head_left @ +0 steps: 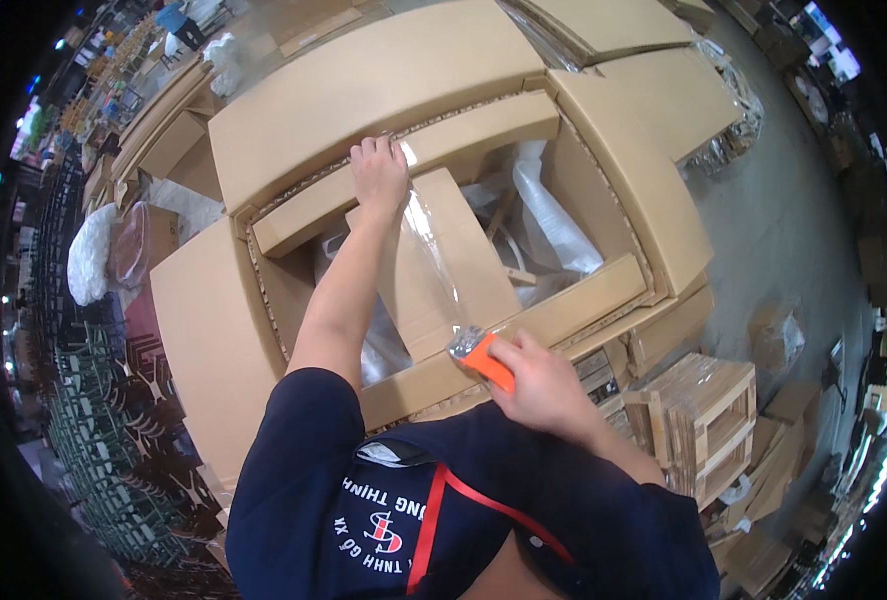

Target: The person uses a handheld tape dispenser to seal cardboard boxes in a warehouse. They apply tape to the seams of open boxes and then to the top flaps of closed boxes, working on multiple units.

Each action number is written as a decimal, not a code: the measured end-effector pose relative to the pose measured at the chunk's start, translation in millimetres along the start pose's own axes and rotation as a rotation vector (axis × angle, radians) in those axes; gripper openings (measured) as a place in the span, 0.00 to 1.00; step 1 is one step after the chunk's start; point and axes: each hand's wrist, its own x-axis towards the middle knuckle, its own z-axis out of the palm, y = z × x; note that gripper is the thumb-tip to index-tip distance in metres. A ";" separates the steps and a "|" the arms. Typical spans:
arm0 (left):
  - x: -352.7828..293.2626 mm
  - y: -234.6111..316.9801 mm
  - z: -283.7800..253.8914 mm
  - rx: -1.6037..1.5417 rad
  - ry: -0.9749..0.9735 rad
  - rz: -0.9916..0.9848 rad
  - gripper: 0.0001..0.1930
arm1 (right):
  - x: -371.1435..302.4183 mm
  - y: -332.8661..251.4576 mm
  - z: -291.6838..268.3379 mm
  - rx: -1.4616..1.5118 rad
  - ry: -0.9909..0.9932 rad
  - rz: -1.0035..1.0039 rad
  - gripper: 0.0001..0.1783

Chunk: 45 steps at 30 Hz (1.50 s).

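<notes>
A large open cardboard box stands in front of me with its flaps folded outward. Across its middle lies a cardboard panel, between a far cardboard strip and a near one. Clear tape stretches over the panel from the far strip toward me. My left hand is closed at the tape's far end, its fingers bent against the far strip. My right hand grips an orange tape dispenser above the near strip. White foam wrapping shows inside the box.
Wooden frames are stacked at the lower right beside the box. Stacked green chair frames stand to the left. More flattened cardboard lies beyond the box, and a distant person stands at the upper left.
</notes>
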 end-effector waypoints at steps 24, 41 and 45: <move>21.5 28.9 -3.5 0.233 -0.490 -0.141 0.30 | 1.9 12.5 0.2 0.008 0.002 -0.070 0.24; 26.8 -6.0 -46.4 -0.130 -0.001 -0.169 0.12 | -5.7 12.5 -3.3 0.048 0.083 -0.109 0.23; 36.9 -4.6 -42.7 0.003 -0.244 0.096 0.12 | -2.2 17.6 -1.1 0.057 0.103 -0.053 0.23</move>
